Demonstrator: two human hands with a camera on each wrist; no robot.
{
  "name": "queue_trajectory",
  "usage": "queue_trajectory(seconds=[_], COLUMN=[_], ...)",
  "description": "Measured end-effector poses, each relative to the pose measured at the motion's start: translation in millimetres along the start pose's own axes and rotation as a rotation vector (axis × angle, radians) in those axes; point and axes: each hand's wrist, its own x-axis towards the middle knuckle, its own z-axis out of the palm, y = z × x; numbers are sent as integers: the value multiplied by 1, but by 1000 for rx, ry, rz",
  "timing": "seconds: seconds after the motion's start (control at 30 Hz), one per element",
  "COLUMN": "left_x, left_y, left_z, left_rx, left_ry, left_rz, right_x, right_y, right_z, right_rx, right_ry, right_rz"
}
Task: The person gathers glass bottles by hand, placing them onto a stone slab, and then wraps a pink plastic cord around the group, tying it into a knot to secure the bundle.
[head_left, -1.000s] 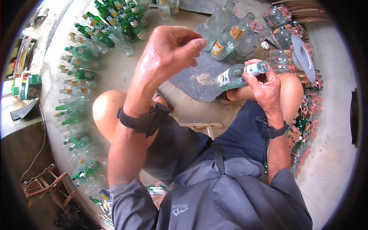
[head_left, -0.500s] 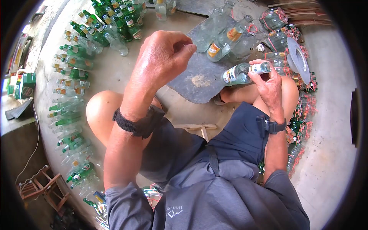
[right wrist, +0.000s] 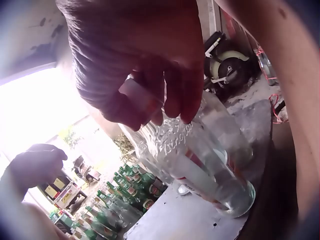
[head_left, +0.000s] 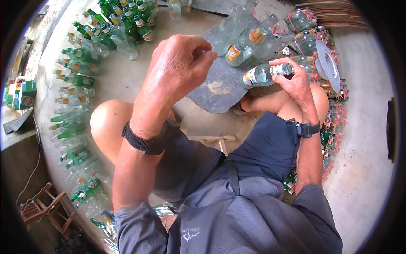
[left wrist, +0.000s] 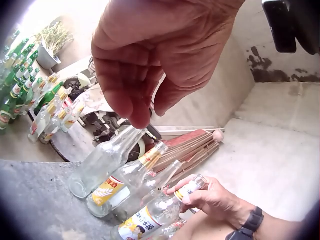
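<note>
My right hand [head_left: 298,84] grips the neck of a clear glass bottle [head_left: 258,76] with a white label, tilted over the dark slab [head_left: 220,91]. Its fingers curl round the neck in the right wrist view. My left hand [head_left: 177,72] hangs in the air with loosely curled fingers and nothing visible between them. In the left wrist view, that hand [left wrist: 160,60] is just above the mouth of a clear bottle [left wrist: 105,162]; contact cannot be told. Beside it stands a clear bottle [left wrist: 112,190] with a yellow label.
Green and clear bottles [head_left: 80,80] line the left side. Bundles of bottles tied with red string [head_left: 302,20] and a grey hat [head_left: 327,65] lie at the right. A wooden stool [head_left: 46,207] is at the lower left.
The right hand has turned at the wrist, bringing the held bottle closer to level. My left hand has shifted left from its place a second ago, away from the bottles on the slab.
</note>
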Motion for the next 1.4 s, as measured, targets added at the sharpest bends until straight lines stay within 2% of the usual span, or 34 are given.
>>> queue_trajectory(seconds=[0.07,0.23,0.33,0.43,0.5,0.53,0.6,0.83,0.9,1.4], left_x=[-1,-3,-3,-3,-4,-5,-6,-6,-6,-4], left_y=[1,5,6,6,6,6,6,3,3,6], left_z=[1,0,3,4,4,4,4,-1,-1,4], left_rx=[18,19,-5,-38,-37,-34,-33,69,79,120], left_ry=[11,10,45,75,71,75,79,13,7,29], left_rz=[3,15,13,12,11,13,15,22,18,29], right_x=[5,11,12,11,11,10,7,7,8,15], right_y=[-2,-6,-11,-7,-6,-8,-15,-10,-10,-6], right_z=[-8,-19,-19,-13,-11,-11,-10,-13,-15,-29], right_rx=[-42,-33,-170,-275,-425,-426,-534,-499,-516,-512], right_ry=[-54,-27,-14,74,185,185,216,247,228,89], right_rz=[52,82,76,30,-150,-151,-5,-8,-74,-140])
